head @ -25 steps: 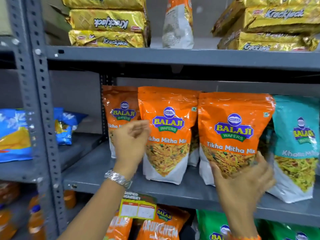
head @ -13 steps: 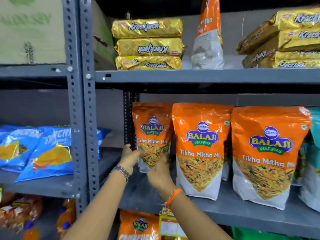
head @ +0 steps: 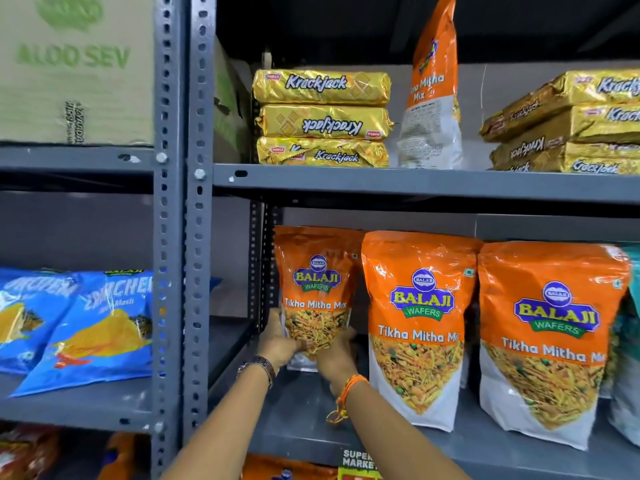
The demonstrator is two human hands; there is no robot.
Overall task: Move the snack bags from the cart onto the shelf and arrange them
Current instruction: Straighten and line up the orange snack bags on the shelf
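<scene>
Three orange Balaji Tikha Mitha Mix bags stand upright on the grey middle shelf (head: 304, 420). The leftmost orange bag (head: 317, 282) stands furthest back, near the rear upright. My left hand (head: 277, 344) grips its lower left edge and my right hand (head: 337, 355) grips its lower right edge. The middle orange bag (head: 419, 327) and the right orange bag (head: 550, 341) stand nearer the shelf's front, untouched. The cart is out of view.
A teal bag (head: 628, 358) sits at the far right. Krackjack packs (head: 322, 117) and a tall orange bag (head: 433, 98) fill the upper shelf. Blue snack bags (head: 86, 327) lie in the left bay beyond the grey slotted post (head: 199, 271). A cardboard box (head: 72, 67) sits above them.
Both hands left the two front bags and moved to the leftmost back bag, closing on its lower edges. The camera view shifted left and up.
</scene>
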